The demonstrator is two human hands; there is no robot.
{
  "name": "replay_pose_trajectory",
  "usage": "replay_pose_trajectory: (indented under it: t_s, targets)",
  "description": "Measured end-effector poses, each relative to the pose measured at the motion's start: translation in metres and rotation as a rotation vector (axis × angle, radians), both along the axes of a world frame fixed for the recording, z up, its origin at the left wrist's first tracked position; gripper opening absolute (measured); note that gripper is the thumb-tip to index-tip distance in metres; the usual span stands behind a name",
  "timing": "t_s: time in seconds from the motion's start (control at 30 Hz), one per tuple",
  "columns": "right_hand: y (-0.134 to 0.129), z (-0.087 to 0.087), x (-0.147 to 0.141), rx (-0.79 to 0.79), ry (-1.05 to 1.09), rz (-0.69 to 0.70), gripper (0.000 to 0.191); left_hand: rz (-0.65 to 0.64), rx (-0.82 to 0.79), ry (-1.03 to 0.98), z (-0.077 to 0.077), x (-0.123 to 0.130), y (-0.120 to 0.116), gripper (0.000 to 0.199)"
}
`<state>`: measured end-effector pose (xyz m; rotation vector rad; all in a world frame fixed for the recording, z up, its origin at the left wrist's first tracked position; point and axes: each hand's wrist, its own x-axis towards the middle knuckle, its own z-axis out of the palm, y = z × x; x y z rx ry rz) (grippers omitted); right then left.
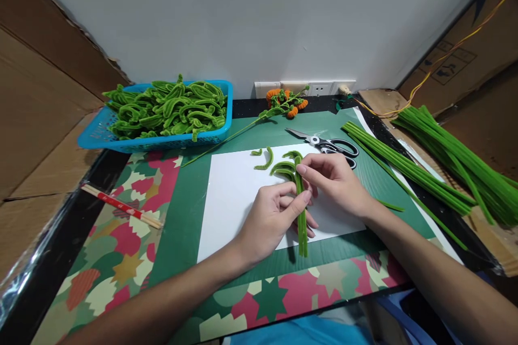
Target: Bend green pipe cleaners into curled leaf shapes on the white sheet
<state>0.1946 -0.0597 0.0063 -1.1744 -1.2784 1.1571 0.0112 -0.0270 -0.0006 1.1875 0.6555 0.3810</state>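
Observation:
A small bundle of green pipe cleaners (302, 226) stands upright between my hands, its lower ends hanging past the paper's near edge. My left hand (279, 213) is closed around its middle, thumb in front. At its top, the fingers of my right hand (329, 175) pinch the bundle. Several short curved green pipe cleaner pieces (283, 166) lie just left of the bundle's top, on a white sheet of paper (230, 194). Behind my right hand are scissors (324, 144) with black and white handles, partly covered by the fingers.
A blue basket (162, 144) heaped with bent green pipe cleaner pieces is at the back left. An orange flower stem (263, 116) lies behind the paper. Long green pipe cleaners (413, 170) lie at right, with a larger bundle (457, 161) beyond. Wrapped chopsticks (121, 206) rest at left.

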Motion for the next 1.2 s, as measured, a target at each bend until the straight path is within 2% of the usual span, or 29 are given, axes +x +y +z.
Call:
replay_pose_trajectory:
  t_s: [0.2,0.47,0.57,0.77,1.1,1.2]
  targets:
    - [-0.001,-0.002,0.002,0.044,-0.062,-0.043,0.047,-0.020,0.001,-0.004,-0.002,0.000,0.001,0.042]
    - [-0.003,-0.001,0.012,0.080,-0.151,0.009,0.042,-0.036,-0.054,-0.058,0.000,-0.001,0.002,0.043]
    - [-0.003,0.000,0.019,0.068,-0.105,0.070,0.039,-0.060,-0.080,-0.075,0.001,-0.002,0.003,0.042]
    - [0.002,-0.001,0.023,0.077,0.004,0.090,0.038,-0.067,-0.059,-0.092,0.000,-0.002,0.008,0.037]
    - [0.009,-0.008,0.021,0.145,0.046,-0.012,0.038,-0.084,-0.053,-0.105,-0.007,0.000,0.011,0.032]
    - [0.008,-0.008,0.022,0.145,0.014,-0.005,0.038,-0.078,-0.039,-0.099,-0.008,0.000,0.010,0.031]
